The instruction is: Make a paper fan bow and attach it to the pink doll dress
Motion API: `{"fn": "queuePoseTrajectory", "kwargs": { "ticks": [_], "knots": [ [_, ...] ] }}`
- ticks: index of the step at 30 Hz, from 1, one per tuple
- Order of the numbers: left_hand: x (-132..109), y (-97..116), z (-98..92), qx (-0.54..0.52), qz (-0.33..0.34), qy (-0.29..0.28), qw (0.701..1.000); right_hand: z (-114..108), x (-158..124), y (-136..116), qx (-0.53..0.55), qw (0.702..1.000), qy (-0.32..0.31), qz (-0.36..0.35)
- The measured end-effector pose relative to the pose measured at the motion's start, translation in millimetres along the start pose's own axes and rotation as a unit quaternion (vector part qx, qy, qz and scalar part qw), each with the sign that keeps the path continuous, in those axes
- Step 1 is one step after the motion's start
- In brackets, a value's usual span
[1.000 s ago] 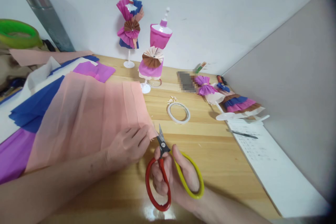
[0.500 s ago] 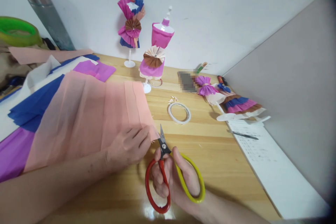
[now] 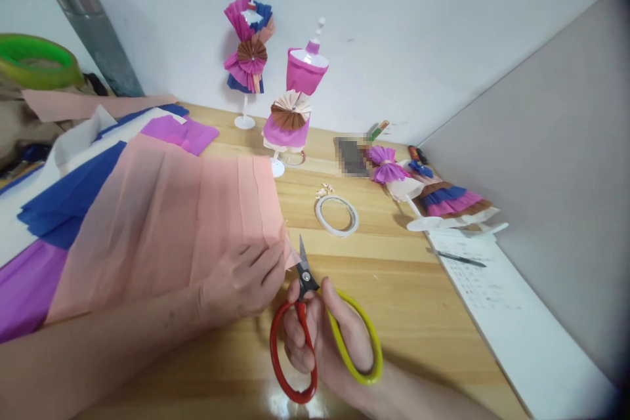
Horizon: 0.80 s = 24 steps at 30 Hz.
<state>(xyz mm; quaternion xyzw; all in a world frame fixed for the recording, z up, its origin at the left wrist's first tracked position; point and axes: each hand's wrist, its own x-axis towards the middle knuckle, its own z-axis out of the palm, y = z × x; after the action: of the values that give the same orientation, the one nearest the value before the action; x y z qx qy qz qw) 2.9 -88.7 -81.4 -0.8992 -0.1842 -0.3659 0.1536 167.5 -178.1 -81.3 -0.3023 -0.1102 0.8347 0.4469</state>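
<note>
My left hand lies on the near right corner of a peach sheet of crepe paper, its curled fingers gripping the edge. A folded strip runs along the sheet's right side. In my right hand is a pair of scissors with one red and one yellow handle loop. The blades are parted and point away from me. One blade reaches the paper's corner just right of my left fingertips; the lower blade is partly hidden by the paper.
Two small dress forms in paper outfits stand by the wall. A tape roll lies at mid-table beside small scraps. Blue paper and purple sheets pile up left. At right are lying dressed forms, a pen and a written sheet.
The paper's corner at the blades now shows a cut, with a small flap standing apart. Both hands keep nearly the same place; the whole view has shifted slightly.
</note>
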Motion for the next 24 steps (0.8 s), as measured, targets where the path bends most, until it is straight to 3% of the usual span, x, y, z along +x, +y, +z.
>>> {"fn": "queuePoseTrajectory", "kwargs": {
  "ticks": [18, 24],
  "knots": [
    [-2.7, 4.2, 3.0, 0.025, 0.006, 0.019, 0.999, 0.1, 4.2, -0.3, -0.009, 1.0, -0.012, 0.005],
    [-1.8, 2.8, 1.3, 0.033, -0.001, -0.001, 0.999, -1.9, 3.4, -0.9, -0.001, 1.0, -0.003, 0.005]
  ]
}}
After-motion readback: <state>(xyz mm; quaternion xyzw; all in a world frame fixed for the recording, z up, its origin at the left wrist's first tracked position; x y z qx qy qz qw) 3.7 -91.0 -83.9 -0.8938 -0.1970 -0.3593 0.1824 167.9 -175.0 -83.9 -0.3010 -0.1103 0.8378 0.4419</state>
